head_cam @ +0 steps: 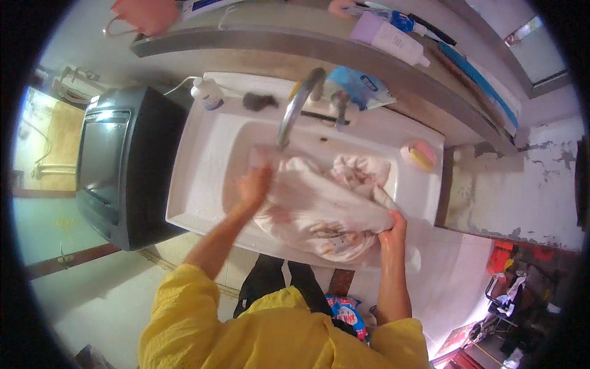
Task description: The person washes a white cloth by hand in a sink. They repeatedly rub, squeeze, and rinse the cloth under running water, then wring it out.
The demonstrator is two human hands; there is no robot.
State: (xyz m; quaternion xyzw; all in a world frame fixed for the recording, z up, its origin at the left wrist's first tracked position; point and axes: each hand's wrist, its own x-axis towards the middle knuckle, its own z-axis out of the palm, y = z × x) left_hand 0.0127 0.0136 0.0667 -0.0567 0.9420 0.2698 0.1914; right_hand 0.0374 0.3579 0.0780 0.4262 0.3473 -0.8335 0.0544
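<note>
A wet white garment or cloth [318,193] with a printed pattern near its lower edge is spread across the white washbasin [198,175]. My right hand [394,227] grips its right end over the basin's front rim. Under the curved metal faucet [297,106], beside the cloth's left part, is my left hand [255,185]. It is blurred by motion, and a pale pinkish patch shows at its fingertips; whether it holds something is unclear. Bunched white fabric [362,170] lies in the basin at the back right.
A pink soap dish [417,154] with yellow soap sits on the right rim. Along the back stand a white bottle [208,93], a dark scrubber-like item [259,101] and a blue packet [357,87]. A shelf [276,44] overhangs the back; a black appliance [133,166] stands left.
</note>
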